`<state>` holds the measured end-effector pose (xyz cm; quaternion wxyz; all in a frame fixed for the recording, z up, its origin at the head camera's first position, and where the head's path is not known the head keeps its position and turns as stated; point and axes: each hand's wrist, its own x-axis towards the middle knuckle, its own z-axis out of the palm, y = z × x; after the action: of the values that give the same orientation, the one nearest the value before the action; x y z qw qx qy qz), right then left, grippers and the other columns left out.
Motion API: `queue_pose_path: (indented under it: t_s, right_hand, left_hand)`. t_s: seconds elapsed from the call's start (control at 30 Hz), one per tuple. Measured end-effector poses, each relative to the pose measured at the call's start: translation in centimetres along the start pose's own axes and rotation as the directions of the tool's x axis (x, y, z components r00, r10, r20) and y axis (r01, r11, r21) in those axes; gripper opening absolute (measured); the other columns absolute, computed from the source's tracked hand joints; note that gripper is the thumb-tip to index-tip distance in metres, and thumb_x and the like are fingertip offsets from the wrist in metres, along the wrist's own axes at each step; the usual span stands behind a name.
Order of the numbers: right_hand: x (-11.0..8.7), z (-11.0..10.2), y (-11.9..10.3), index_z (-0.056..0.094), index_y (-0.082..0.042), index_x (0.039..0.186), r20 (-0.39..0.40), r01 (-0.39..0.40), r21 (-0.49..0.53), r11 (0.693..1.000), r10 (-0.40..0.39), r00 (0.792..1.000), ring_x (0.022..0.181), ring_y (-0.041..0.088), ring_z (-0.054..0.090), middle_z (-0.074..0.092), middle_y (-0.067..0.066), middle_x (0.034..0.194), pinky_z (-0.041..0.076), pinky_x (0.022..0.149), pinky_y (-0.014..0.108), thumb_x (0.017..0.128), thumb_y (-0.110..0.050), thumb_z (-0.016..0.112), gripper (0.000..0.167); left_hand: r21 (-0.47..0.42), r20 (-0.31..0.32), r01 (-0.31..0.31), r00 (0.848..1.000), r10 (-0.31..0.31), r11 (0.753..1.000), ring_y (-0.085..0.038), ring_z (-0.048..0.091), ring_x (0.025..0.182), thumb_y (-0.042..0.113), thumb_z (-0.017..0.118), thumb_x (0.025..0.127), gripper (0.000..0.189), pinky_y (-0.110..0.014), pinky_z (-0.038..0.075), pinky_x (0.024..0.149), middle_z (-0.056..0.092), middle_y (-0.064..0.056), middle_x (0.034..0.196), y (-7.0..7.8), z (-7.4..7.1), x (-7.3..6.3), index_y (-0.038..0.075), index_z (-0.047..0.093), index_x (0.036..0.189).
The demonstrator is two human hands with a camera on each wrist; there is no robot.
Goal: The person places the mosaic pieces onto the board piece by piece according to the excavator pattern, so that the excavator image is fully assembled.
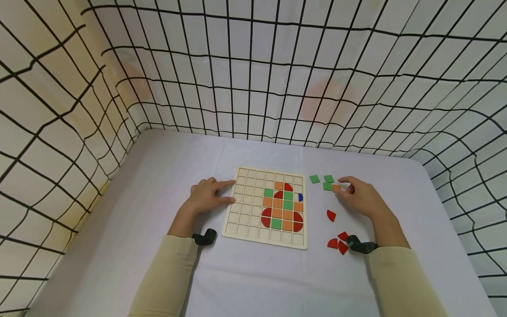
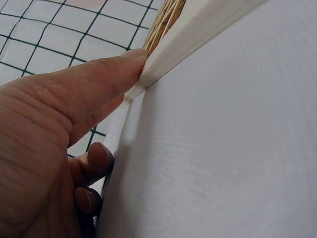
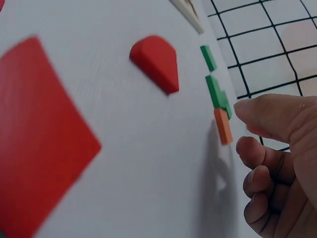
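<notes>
Orange tile (image 1: 336, 189) lies on the counter (image 1: 261, 281), near half past two from the centre of the board (image 1: 243, 212) in the head view, close against one of three green tiles (image 1: 327, 186). At three o'clock of this tile is the right hand (image 1: 359, 197), its thumb and forefinger apart, other fingers loosely bent; it seems to pinch nothing. At nine o'clock of the board, the left hand (image 1: 205, 197) has thumb and forefinger spread, their tips touching the edge. Loose red pieces (image 1: 331, 215) lie at three and four o'clock. I judge the step in hand is taking the orange tile; the next move probably calls for closing gently on its sides, without pushing its green neighbour, the board kept steady.
</notes>
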<state>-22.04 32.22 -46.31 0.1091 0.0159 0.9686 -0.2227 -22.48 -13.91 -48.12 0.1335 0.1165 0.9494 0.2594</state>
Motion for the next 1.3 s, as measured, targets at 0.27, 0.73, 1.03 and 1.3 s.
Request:
queue_pose_path:
  t_s: [0.27, 0.73, 1.03, 1.3]
  right_hand:
    - [0.2, 0.4, 1.5, 0.057, -0.009, 0.139, 0.02, 0.021, -0.031, 0.999, -0.021, 1.0, 0.083, 0.023, 0.053, 0.057, 0.008, 0.089, 0.039, 0.069, 0.033, 0.099, -0.032, 0.063, 0.046]
    - [0.2, 1.5, 2.1, 0.058, -0.004, 0.13, -0.051, 0.006, -0.011, 1.0, -0.006, 0.999, 0.079, 0.023, 0.052, 0.055, 0.007, 0.084, 0.039, 0.068, 0.033, 0.101, -0.03, 0.063, 0.039]
    - [-0.2, 1.6, 1.7, 0.058, -0.006, 0.131, -0.043, 0.002, 0.001, 1.0, -0.002, 0.999, 0.08, 0.023, 0.053, 0.058, 0.008, 0.086, 0.041, 0.067, 0.032, 0.1, -0.029, 0.063, 0.039]
    - [-0.8, 1.5, 1.3, 0.06, -0.013, 0.133, 0.035, 0.03, 0.075, 0.997, -0.033, 0.999, 0.086, 0.023, 0.052, 0.057, 0.007, 0.091, 0.042, 0.068, 0.033, 0.095, -0.033, 0.071, 0.044]
  left_hand:
    - [-0.008, -0.008, -0.009, 1.0, 0.009, 1.0, -0.022, 0.046, 0.087, 0.052, 0.073, 0.088, 0.065, -0.048, 0.032, 0.087, 0.057, -0.005, 0.099, -0.1, 0.0, 0.0, 0.034, 0.055, 0.148]
    - [-0.014, -0.007, -0.009, 1.0, 0.009, 1.0, -0.023, 0.046, 0.087, 0.051, 0.073, 0.089, 0.064, -0.048, 0.031, 0.087, 0.057, -0.005, 0.098, 0.0, 0.0, -0.2, 0.034, 0.055, 0.148]
    - [-0.014, -0.002, -0.003, 1.0, 0.003, 1.0, -0.023, 0.044, 0.087, 0.05, 0.073, 0.089, 0.064, -0.045, 0.03, 0.085, 0.056, -0.005, 0.099, -0.1, 0.1, -0.1, 0.035, 0.055, 0.148]
    - [-0.013, -0.002, 0.002, 1.0, -0.002, 1.0, -0.023, 0.044, 0.087, 0.051, 0.073, 0.089, 0.064, -0.041, 0.029, 0.081, 0.056, -0.005, 0.099, -0.2, 0.1, 0.1, 0.035, 0.055, 0.148]
